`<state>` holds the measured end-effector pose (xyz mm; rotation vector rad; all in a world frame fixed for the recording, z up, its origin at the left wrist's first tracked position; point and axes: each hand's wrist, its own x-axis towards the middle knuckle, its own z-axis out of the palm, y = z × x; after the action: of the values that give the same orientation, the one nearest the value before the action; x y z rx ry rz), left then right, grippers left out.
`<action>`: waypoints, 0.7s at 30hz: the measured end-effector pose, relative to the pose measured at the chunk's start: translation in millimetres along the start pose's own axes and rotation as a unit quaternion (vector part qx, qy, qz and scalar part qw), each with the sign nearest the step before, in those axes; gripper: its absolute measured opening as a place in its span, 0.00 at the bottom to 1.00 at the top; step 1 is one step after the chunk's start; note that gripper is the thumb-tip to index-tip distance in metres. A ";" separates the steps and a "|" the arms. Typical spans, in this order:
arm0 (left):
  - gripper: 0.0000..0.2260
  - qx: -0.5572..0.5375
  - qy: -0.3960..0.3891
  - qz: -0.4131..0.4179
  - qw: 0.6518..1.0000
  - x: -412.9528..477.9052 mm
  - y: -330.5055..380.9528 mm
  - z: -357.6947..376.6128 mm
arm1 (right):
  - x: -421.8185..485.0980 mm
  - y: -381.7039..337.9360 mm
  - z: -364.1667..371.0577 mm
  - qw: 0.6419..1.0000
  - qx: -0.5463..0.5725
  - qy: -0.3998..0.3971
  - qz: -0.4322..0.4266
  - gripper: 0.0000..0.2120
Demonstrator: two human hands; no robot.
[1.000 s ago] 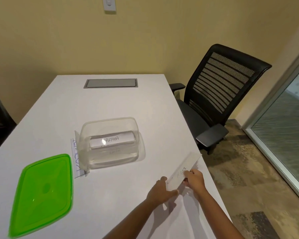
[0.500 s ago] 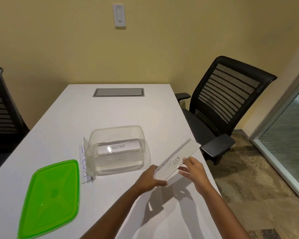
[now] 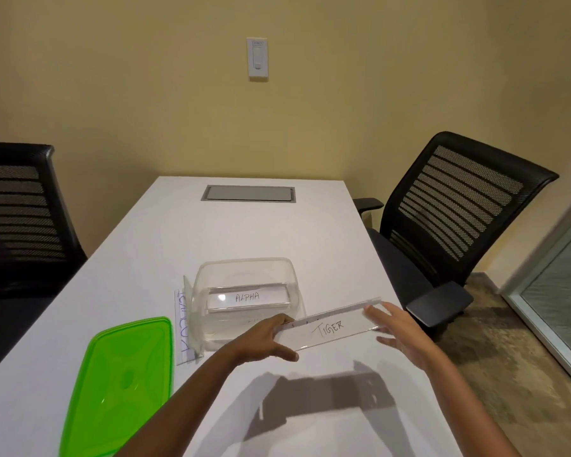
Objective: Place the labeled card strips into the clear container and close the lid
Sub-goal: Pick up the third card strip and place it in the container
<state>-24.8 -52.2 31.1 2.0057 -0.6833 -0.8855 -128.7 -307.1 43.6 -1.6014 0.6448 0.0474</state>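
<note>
The TIGER strip [image 3: 332, 326] is now lifted off the worktop [image 3: 251, 232] and held nearly level just in front of the container [image 3: 244, 295], where a second ago it lay tilted near the worktop's right edge. The left hand [image 3: 266, 341] grips its left end. The right hand [image 3: 399, 331] has opened, fingers spread against the right end.
</note>
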 end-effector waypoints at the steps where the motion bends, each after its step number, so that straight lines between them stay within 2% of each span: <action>1: 0.20 -0.005 0.002 -0.002 1.000 -0.5 -1.8 -3.5 | 0.5 -1.8 1.2 1.000 0.008 -0.023 0.009 0.21; 9: 0.18 -0.101 0.114 0.009 0.988 -4.7 -8.8 -26.2 | 5.0 -18.2 22.0 0.998 0.041 -0.051 0.025 0.13; 13: 0.22 -0.147 0.179 -0.020 0.973 -5.3 -13.8 -37.5 | 10.6 -28.7 41.0 0.997 0.055 -0.038 0.028 0.10; 17: 0.30 -0.187 0.173 -0.072 0.964 -4.7 -22.4 -54.5 | 19.5 -42.4 60.7 0.998 0.050 -0.032 0.004 0.12; 21: 0.31 -0.239 0.155 -0.080 0.955 -6.2 -29.0 -83.1 | 31.6 -56.7 76.3 0.997 0.033 -0.060 -0.044 0.14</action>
<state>40.7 5.6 43.3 1.7164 -0.1107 -0.7202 -52.1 -248.4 70.5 -1.5485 0.4787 0.0564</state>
